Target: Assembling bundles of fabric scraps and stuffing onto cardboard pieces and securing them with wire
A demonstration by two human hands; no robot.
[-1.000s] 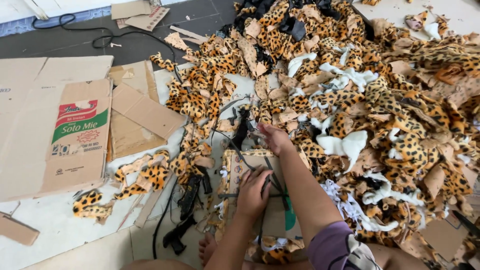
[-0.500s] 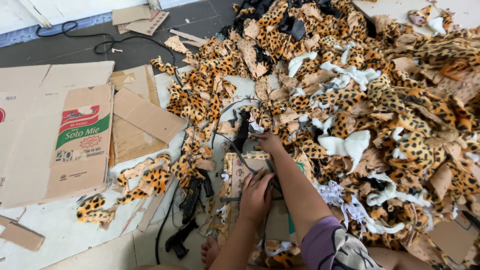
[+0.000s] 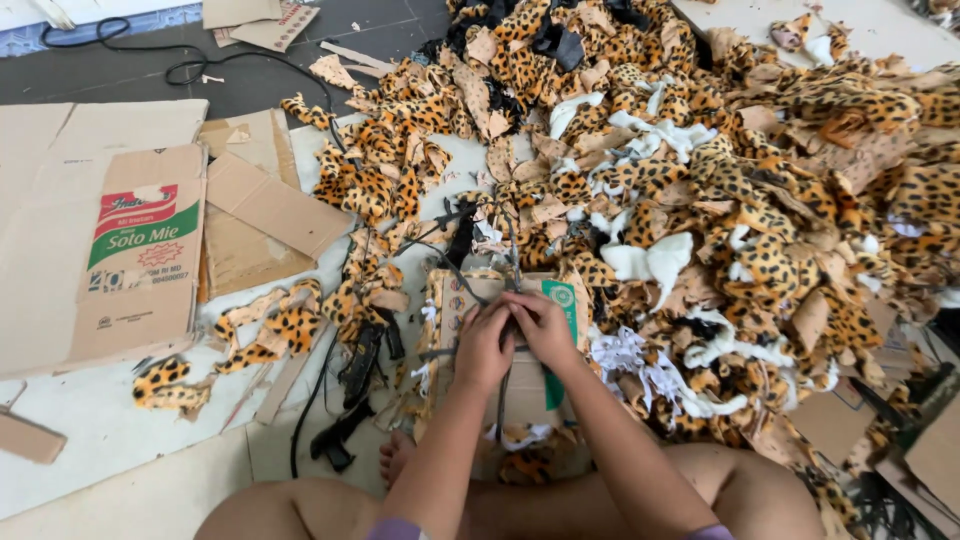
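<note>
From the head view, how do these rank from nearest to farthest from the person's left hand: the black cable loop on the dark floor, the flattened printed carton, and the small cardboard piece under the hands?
1. Small cardboard piece: right under the left hand.
2. Flattened printed carton: off to the left.
3. Black cable loop: far up at the top left, on the dark floor.

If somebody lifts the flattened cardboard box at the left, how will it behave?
The flattened cardboard box would probably stay fairly stiff, since it lies flat. It looks thin, so likely light. Its visible fold lines suggest it may bend there.
</note>
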